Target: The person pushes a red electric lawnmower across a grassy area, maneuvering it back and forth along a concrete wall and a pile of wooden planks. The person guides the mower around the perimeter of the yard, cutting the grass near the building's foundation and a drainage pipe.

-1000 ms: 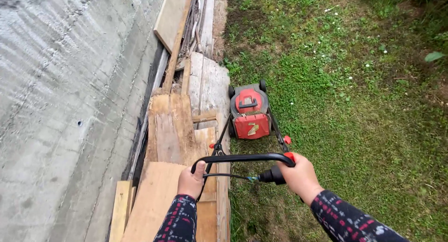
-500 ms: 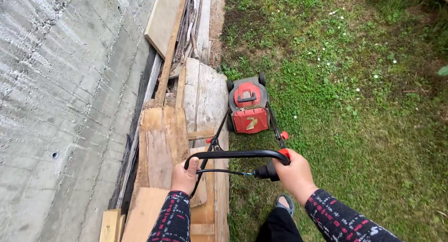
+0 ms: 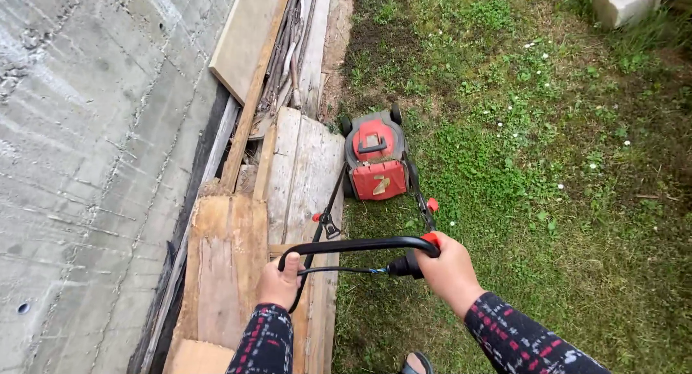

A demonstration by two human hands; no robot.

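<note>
A small red and grey lawn mower (image 3: 374, 158) stands on the grass beside a stack of wooden boards. Its black looped handle bar (image 3: 360, 244) reaches back to me. My left hand (image 3: 280, 282) grips the bar's left end. My right hand (image 3: 448, 270) grips the right end by a red lever, next to a black plug and cable (image 3: 404, 267). Both arms wear dark sleeves with a red and white pattern.
A grey concrete wall (image 3: 94, 150) runs along the left. Weathered boards (image 3: 299, 179) and planks lie stacked against its foot. Grass with small white flowers (image 3: 548, 172) spreads to the right. A pale concrete block (image 3: 623, 3) sits at the top right. My foot (image 3: 417, 362) shows below.
The mower has rolled forward along the edge of the boards and I have stepped after it. Both hands keep their grip on the bar. A concrete block has come into view.
</note>
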